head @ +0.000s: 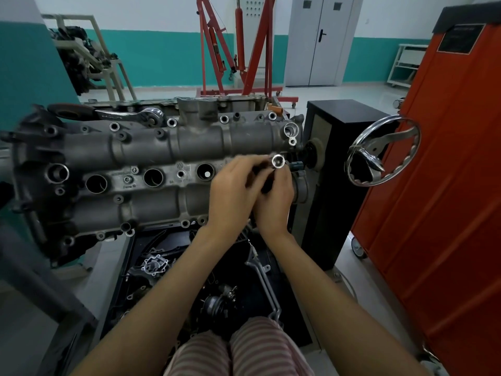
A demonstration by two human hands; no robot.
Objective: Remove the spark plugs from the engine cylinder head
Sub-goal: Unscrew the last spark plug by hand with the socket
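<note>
Teal-walled workshop behind, both forearms reach over the grey cast-metal cylinder head [151,158], left hand [233,191] and right hand [273,196] together gripping a dark socket tool with silver ring end [278,161].

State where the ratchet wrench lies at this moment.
In the head view, the ratchet wrench lies on the far upper-left edge of the cylinder head, beyond the spark plug wells and away from both hands.

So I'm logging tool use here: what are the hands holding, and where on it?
Both the left hand and right hand grip a socket tool by its dark shaft; its open silver end sticks out above the fingers.
</note>
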